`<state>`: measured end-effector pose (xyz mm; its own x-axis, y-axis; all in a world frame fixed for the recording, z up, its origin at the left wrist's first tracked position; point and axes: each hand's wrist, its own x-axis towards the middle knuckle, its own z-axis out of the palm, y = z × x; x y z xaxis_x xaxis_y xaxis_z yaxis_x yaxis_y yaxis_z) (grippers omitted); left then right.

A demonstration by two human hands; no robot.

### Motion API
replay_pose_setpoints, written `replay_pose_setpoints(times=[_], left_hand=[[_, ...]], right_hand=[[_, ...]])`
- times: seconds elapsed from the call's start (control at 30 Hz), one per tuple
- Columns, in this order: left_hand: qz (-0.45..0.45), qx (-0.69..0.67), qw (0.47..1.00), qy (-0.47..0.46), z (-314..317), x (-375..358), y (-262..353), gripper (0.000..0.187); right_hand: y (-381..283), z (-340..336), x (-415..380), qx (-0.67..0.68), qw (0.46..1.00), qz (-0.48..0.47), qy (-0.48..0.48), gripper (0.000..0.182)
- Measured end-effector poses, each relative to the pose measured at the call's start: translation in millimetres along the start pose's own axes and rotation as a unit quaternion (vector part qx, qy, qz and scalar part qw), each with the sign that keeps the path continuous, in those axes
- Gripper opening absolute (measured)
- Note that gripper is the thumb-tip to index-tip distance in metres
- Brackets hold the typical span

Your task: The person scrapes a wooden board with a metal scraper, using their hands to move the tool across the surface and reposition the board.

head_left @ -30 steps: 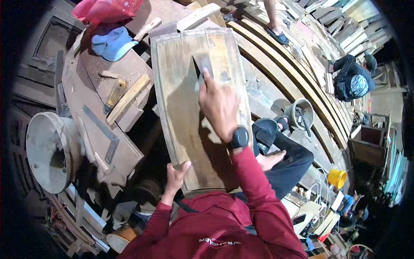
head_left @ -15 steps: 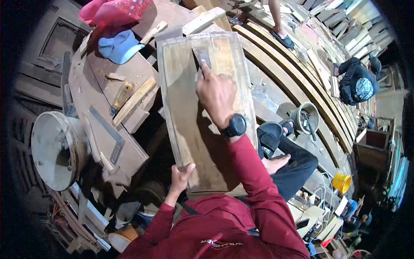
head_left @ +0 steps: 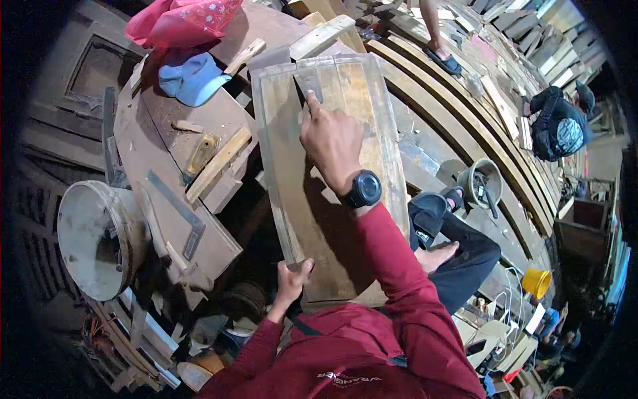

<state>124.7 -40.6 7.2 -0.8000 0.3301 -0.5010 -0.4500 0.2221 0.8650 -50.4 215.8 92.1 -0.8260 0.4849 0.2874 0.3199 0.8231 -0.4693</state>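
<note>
A framed wooden panel (head_left: 359, 86) lies lengthwise before me, its near end against my body. My right hand (head_left: 332, 136), with a black watch on the wrist, is closed over a flat grey putty knife (head_left: 308, 83). The index finger presses on its blade, which rests on the panel near the far end; the handle is hidden under the hand. My left hand (head_left: 292, 280) grips the panel's near left edge, thumb on top and fingers at the side. The arm and hand cast a dark shadow on the wood.
Left are a chisel (head_left: 201, 154), a metal square (head_left: 183, 213), a blue cap (head_left: 191, 76) and a white bucket (head_left: 93, 239). Right are a bucket of tools (head_left: 480, 186), long curved beams (head_left: 458, 110), and a crouching person (head_left: 558, 126). Another person's foot (head_left: 438, 50) stands farther back.
The view has shifted slightly, so the surroundings sit a little right and lower. The right hand and putty knife have moved slightly left and toward the far end on the panel. The left hand keeps its grip.
</note>
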Motion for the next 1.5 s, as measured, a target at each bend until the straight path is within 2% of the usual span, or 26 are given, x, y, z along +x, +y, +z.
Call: replay_pose_setpoints(times=[0.07,0.17,0.23,0.33,0.43,0.47,0.57,0.6,0.63,0.67,0.7,0.73,0.8,0.83,0.87,0.97,1.0,1.07,1.17,1.23,1.33,1.4,1.43,1.5], left_hand=[[0.017,0.027,0.999,-0.013,-0.1,0.0,-1.2,0.031],[0.037,-0.012,0.999,0.012,6.1,1.8,-0.2,0.033],[0.02,0.023,1.0,0.001,1.5,-3.5,-3.7,0.034],[0.019,-0.004,1.0,-0.012,-0.5,2.6,-9.6,0.035],[-0.009,-0.004,1.0,0.005,3.5,-2.5,2.7,0.035],[0.024,0.041,0.999,-0.009,-1.6,1.2,-5.5,0.032],[-0.033,0.029,0.999,0.015,2.1,-4.0,2.0,0.032],[0.049,0.043,0.998,0.011,2.8,-0.3,-4.6,0.033],[0.052,0.043,0.998,0.021,4.5,0.5,-5.7,0.033],[0.054,0.044,0.997,0.032,6.0,0.6,-5.8,0.033],[0.056,0.045,0.996,0.043,5.9,1.1,-6.7,0.034],[0.026,0.01,1.0,-0.006,-0.9,3.4,-9.0,0.034],[0.033,0.039,0.999,0.004,-0.9,0.2,-12.6,0.034],[0.044,0.057,0.997,0.007,-1.9,3.3,-10.4,0.034],[0.012,-0.005,1.0,-0.016,-1.7,2.6,-5.9,0.034],[0.039,0.019,0.999,0.019,0.6,-0.5,-7.1,0.033],[0.015,0.041,0.998,0.043,6.2,-2.7,5.9,0.032],[0.011,0.021,0.999,0.023,3.1,-2.2,2.7,0.032],[0.03,0.024,0.999,0.004,1.4,0.4,-1.4,0.032],[0.032,0.005,0.999,0.002,0.6,2.2,-5.8,0.032],[0.023,0.009,1.0,0.007,0.8,0.8,-7.9,0.034],[0.002,0.008,1.0,0.017,-0.4,1.1,-5.3,0.034],[0.021,0.048,0.999,0.01,-2.0,1.1,-4.1,0.034],[0.025,0.012,1.0,-0.009,-4.7,4.4,-8.0,0.035]], right_hand=[[-0.7,-13.9,-29.8,-0.008,0.999,0.009,-0.039,0.046],[2.5,-25.9,-92.2,-0.019,0.994,0.025,-0.108,0.05],[1.8,-26.5,-107.7,-0.031,0.997,-0.003,-0.074,0.051],[-4.7,-16.3,-70.6,-0.003,0.997,0.017,-0.074,0.046],[-11.4,5.9,-19.3,0.005,1.0,-0.009,0.001,0.043],[-13.9,5.8,-12.9,0.007,1.0,-0.009,-0.001,0.042],[-16.3,-2.5,-18.9,0.002,1.0,-0.014,-0.016,0.044],[-13.1,-8.2,-35.4,0.0,0.999,-0.016,-0.033,0.046],[-11.2,-13.5,-54.0,-0.002,0.999,-0.019,-0.051,0.048],[-14.7,-22.7,-69.1,-0.016,0.993,0.016,-0.114,0.052],[-14.7,-25.2,-84.7,-0.037,0.995,-0.004,-0.09,0.054],[-14.1,-23.5,-89.0,-0.03,0.995,-0.003,-0.095,0.055],[-15.5,-21.2,-88.2,-0.024,0.996,-0.001,-0.086,0.055],[-15.1,-15.6,-72.4,-0.026,0.997,-0.007,-0.07,0.054],[-15.3,-10.3,-56.3,-0.026,0.998,-0.015,-0.055,0.054],[-11.8,18.7,-5.9,-0.018,0.999,-0.039,0.029,0.052],[-13.8,17.9,-0.7,-0.013,0.999,-0.039,0.035,0.052],[-14.3,16.9,2.5,-0.005,0.998,-0.039,0.041,0.051],[-12.0,-7.5,-41.8,-0.008,0.999,-0.025,-0.039,0.051],[-15.3,-26.4,-75.2,-0.014,0.991,0.027,-0.128,0.052],[-9.5,-17.5,-82.9,-0.015,0.996,0.002,-0.093,0.053],[-7.6,-8.3,-55.1,0.0,0.998,-0.004,-0.067,0.05],[-8.2,0.0,-38.0,0.025,0.999,-0.01,-0.025,0.046],[-13.0,7.3,-5.7,0.021,1.0,-0.004,-0.005,0.043]])
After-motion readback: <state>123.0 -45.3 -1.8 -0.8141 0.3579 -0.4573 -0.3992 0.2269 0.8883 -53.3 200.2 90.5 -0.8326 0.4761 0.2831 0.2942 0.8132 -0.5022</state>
